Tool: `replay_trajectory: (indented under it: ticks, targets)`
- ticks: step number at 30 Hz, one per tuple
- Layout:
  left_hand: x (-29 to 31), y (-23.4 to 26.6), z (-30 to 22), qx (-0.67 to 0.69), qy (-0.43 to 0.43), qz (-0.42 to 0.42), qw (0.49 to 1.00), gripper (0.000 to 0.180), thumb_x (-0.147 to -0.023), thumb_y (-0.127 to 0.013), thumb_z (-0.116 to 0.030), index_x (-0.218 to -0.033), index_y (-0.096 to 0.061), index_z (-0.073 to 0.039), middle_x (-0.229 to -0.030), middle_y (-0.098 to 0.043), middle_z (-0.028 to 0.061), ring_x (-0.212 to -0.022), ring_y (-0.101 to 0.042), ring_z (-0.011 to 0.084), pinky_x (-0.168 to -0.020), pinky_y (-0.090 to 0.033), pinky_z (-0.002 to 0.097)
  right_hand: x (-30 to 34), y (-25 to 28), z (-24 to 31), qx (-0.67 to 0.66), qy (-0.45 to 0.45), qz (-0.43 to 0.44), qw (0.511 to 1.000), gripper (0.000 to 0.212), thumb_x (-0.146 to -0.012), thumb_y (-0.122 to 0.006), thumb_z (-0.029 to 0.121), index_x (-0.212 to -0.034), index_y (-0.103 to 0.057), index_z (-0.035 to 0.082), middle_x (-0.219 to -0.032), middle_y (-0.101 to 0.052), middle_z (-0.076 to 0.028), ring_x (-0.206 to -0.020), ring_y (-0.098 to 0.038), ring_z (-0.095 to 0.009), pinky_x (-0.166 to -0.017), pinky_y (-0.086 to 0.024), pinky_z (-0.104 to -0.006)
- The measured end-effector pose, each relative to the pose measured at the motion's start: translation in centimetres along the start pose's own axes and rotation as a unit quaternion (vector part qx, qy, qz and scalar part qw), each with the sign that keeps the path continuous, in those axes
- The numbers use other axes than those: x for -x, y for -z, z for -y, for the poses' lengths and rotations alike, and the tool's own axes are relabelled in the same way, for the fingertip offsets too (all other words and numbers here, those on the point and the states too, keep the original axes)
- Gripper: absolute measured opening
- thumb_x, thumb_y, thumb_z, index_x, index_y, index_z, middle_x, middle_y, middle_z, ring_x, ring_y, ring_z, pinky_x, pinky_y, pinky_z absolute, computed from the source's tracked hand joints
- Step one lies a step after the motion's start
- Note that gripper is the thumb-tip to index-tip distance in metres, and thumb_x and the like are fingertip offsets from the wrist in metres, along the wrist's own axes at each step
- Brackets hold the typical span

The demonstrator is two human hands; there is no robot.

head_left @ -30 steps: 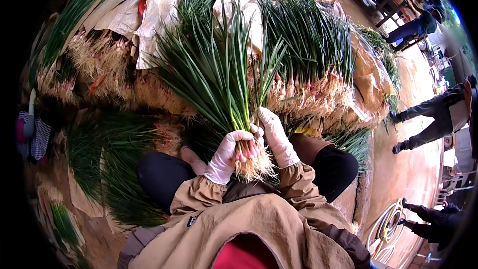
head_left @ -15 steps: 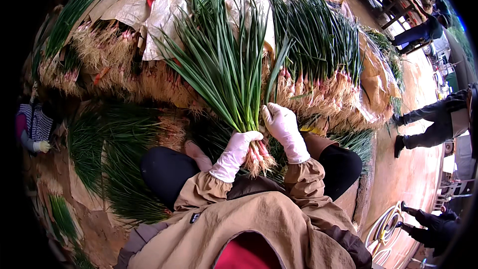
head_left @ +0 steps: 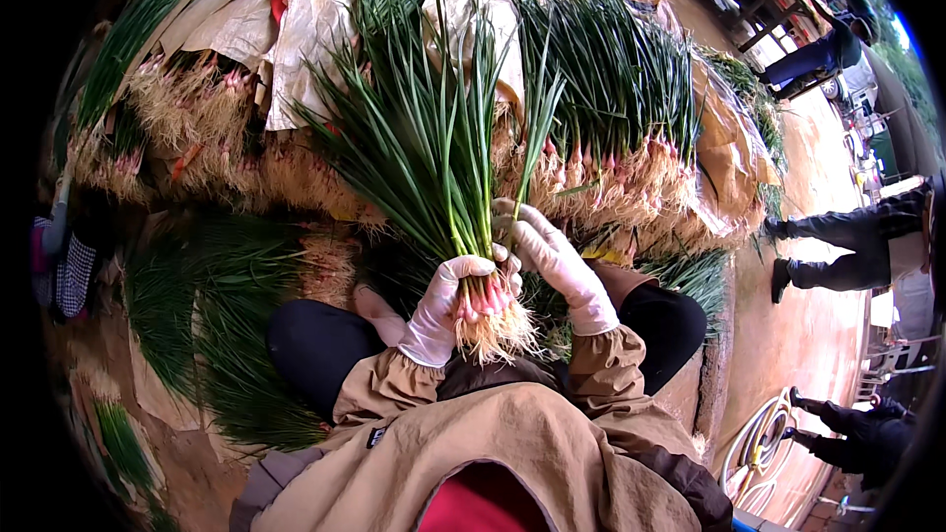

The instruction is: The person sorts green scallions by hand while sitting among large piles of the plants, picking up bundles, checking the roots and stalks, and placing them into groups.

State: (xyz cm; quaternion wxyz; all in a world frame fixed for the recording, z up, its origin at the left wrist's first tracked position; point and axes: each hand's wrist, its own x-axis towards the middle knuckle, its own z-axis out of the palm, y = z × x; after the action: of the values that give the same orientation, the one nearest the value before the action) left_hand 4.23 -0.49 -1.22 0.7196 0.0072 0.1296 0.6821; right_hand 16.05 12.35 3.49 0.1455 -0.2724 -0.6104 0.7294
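A fanned bunch of green garlic (head_left: 434, 167) stands upright before me, its flat leaves pointing away and its pink bulbs and pale roots towards my lap. My left hand (head_left: 445, 307), in a whitish glove, is closed around the stems just above the bulbs. Gloved too, my right hand (head_left: 554, 254) is at the bunch's right side, its fingers bent round a separate stalk (head_left: 534, 143) that leans slightly right. Its fingertips come close to my left thumb; the stalk's lower end is hidden behind the fingers.
Beyond my hands lies a long pile of green garlic (head_left: 621, 69), partly covered with pale sheets (head_left: 315, 34). More bunches (head_left: 236, 325) lie on the ground at my left. A coiled hose (head_left: 754, 463) and several people are on the right; another person (head_left: 74, 271) is far left.
My right hand has closed in on the stalk beside the bunch, bringing it against the other stems. The bunch has shifted slightly left and down, and more bulbs show.
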Motion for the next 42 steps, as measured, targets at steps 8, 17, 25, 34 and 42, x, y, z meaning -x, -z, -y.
replay_trajectory:
  ticks: [8,17,25,34,42]
  targets:
    - [-0.6,0.8,0.9,0.011,0.03,-0.042,0.999,0.037,-0.083,-0.059,-0.019,-0.116,-0.056,-0.001,-0.086,-0.059,0.0113,-0.073,-0.056,0.0211,-0.065,-0.049,0.0291,-0.6,3.1,-1.5,0.432,0.137,-0.152,0.878,0.02,-0.089,-0.065,0.024,-0.087,-0.066,0.005,-0.068,-0.061,-0.016,-0.059,-0.059,-0.029,-0.057,-0.049,-0.0342]
    - [-0.4,-0.9,-0.1,0.05,-0.023,0.053,0.997,0.045,-0.076,-0.059,-0.01,-0.121,-0.053,-0.008,-0.085,-0.057,0.0051,-0.085,-0.058,0.0225,-0.086,-0.044,0.0408,-10.9,9.7,6.0,0.618,-0.094,-0.313,0.715,0.052,-0.094,-0.046,0.051,-0.094,-0.065,0.003,-0.083,-0.068,-0.014,-0.071,-0.066,-0.029,-0.074,-0.053,-0.0384]
    - [-0.8,-1.0,-0.1,-0.064,-0.046,-0.077,0.994,0.029,-0.081,-0.056,-0.01,-0.11,-0.052,-0.005,-0.103,-0.064,0.018,-0.088,-0.063,0.0304,-0.082,-0.052,0.0417,-7.2,6.2,3.6,0.223,-0.098,-0.232,0.942,0.036,-0.091,-0.06,0.027,-0.109,-0.062,-0.004,-0.091,-0.067,-0.007,-0.076,-0.059,-0.012,-0.069,-0.047,-0.026]
    - [-1.3,-1.4,0.6,-0.033,0.004,-0.09,0.995,0.02,-0.081,-0.056,-0.011,-0.099,-0.053,-0.003,-0.083,-0.061,0.0153,-0.068,-0.062,0.0278,-0.061,-0.055,0.0376,-3.5,2.1,-6.9,0.087,0.052,-0.265,0.959,0.038,-0.096,-0.055,0.033,-0.11,-0.059,-0.003,-0.085,-0.066,-0.004,-0.069,-0.058,-0.012,-0.066,-0.048,-0.0259]
    - [-0.4,-0.4,0.0,0.037,0.02,-0.021,0.999,0.03,-0.078,-0.056,-0.011,-0.106,-0.055,0.0,-0.1,-0.062,0.0219,-0.086,-0.061,0.0329,-0.069,-0.054,0.0417,-0.6,2.1,-1.6,0.002,-0.094,0.023,0.995,0.057,-0.099,-0.037,0.048,-0.111,-0.064,0.0,-0.058,-0.053,-0.003,-0.047,-0.046,-0.016,-0.05,-0.04,-0.0308]
